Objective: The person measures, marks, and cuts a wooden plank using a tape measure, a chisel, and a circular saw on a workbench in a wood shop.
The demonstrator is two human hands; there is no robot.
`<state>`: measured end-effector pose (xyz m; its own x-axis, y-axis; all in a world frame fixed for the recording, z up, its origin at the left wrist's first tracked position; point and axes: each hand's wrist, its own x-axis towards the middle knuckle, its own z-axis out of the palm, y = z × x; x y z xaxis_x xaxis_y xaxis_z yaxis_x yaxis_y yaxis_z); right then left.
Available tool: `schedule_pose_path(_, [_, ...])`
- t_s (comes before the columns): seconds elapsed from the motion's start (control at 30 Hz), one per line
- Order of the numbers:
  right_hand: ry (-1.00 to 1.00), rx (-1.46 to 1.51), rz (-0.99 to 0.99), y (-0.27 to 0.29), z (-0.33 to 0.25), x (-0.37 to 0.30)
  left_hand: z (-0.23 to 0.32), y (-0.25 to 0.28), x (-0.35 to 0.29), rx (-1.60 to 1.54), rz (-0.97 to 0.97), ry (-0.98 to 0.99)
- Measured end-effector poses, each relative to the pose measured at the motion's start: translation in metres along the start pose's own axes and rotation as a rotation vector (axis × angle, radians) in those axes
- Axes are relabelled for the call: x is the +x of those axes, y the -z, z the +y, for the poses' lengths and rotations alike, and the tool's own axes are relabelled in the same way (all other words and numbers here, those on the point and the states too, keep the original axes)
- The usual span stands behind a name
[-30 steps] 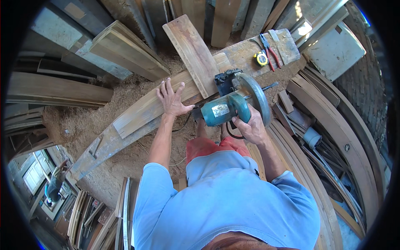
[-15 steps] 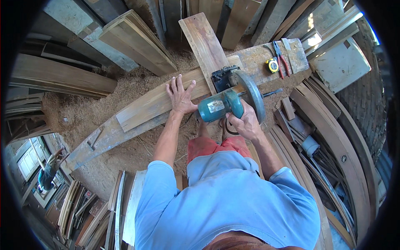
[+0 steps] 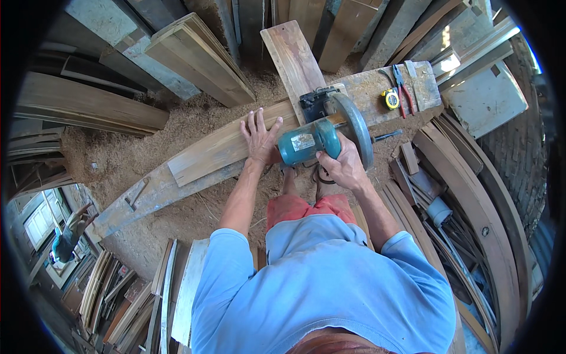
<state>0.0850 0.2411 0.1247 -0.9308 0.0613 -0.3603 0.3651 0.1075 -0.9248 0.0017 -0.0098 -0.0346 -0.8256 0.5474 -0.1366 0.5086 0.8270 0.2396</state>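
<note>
Am pressing left hand [image 3: 259, 137] flat on long wooden plank [image 3: 218, 150], fingers spread apart. Right hand [image 3: 342, 168] is gripping handle of teal circular saw [image 3: 321, 137], fingers clamped round it; saw is sitting on plank's right end, just beside left hand. Plank is lying across rough grey surface [image 3: 147, 194], running diagonally over sawdust-covered floor [image 3: 118, 153]. Yellow tape measure [image 3: 390, 98] and red-handled pliers [image 3: 402, 88] are resting at surface's far end. Stacked boards [image 3: 194, 59] are crowding room all around.
</note>
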Motion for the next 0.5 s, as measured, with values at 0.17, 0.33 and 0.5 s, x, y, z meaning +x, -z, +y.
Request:
schedule_pose_path(0.17, [-0.004,-0.021,-0.007,-0.001,-0.002,0.009,0.009,0.021,0.001,-0.048,-0.036,0.018])
schedule_pose_path(0.33, [0.010,0.031,0.047,-0.004,0.001,0.020,0.010,0.024,0.003,-0.065,-0.044,0.015])
schedule_pose_path(0.5, [0.010,-0.022,0.050,-0.003,-0.003,0.028,0.014,0.036,0.005,-0.067,-0.113,0.031])
